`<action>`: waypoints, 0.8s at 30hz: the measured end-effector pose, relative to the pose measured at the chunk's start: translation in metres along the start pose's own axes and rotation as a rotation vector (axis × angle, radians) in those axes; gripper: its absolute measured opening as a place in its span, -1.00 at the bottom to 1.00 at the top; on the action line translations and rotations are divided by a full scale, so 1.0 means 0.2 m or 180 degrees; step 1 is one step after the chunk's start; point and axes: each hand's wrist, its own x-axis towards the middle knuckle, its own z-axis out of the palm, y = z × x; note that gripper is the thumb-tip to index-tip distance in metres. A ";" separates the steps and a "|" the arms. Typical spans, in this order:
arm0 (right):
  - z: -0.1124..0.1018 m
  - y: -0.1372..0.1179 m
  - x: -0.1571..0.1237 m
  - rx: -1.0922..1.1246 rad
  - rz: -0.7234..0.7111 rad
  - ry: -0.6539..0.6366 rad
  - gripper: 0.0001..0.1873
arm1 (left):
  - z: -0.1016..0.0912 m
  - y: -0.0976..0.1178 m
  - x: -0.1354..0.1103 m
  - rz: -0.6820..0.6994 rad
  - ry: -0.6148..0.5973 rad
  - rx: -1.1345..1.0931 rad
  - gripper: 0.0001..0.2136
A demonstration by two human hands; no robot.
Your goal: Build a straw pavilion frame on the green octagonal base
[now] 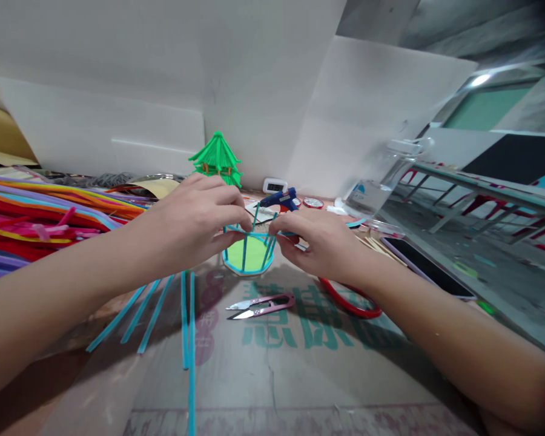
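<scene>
A small round frame stands on the work surface, with a yellow-green base (255, 255) edged in blue and several upright blue posts (244, 253). Across the tops of the posts runs a light-blue pipe cleaner (260, 234). My left hand (204, 212) pinches it on the left side, thumb and fingertips together. On the opposite side, my right hand (320, 239) pinches the same strip, whose tail sticks out beyond the hand. Fingers partly hide the frame's upper rim. Thread snips (261, 306) with pink handles lie just in front of the frame.
Loose blue pipe cleaners (184, 321) lie front left, beside a multicoloured pile (49, 221). Behind stand a green pagoda-like roof (218, 154), a blue glue gun (279, 198) and a small digital clock (275, 185). At right are a red ring-shaped object (352, 306), a phone (429, 266) and a clear plastic jug (376, 181).
</scene>
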 end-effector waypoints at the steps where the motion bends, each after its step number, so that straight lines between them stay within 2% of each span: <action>1: 0.00 0.00 0.00 0.0028 -0.0020 0.0043 -0.77 | 0.00 0.00 0.00 0.0000 0.0007 -0.0008 -0.87; 8: 0.01 0.01 -0.01 0.0109 -0.0114 0.0291 -0.78 | 0.00 -0.01 -0.01 0.0018 0.0053 -0.0016 -0.89; 24: 0.02 0.01 -0.01 0.0046 0.0036 0.0111 -0.78 | -0.01 -0.01 0.00 0.0026 -0.0008 0.0070 -0.82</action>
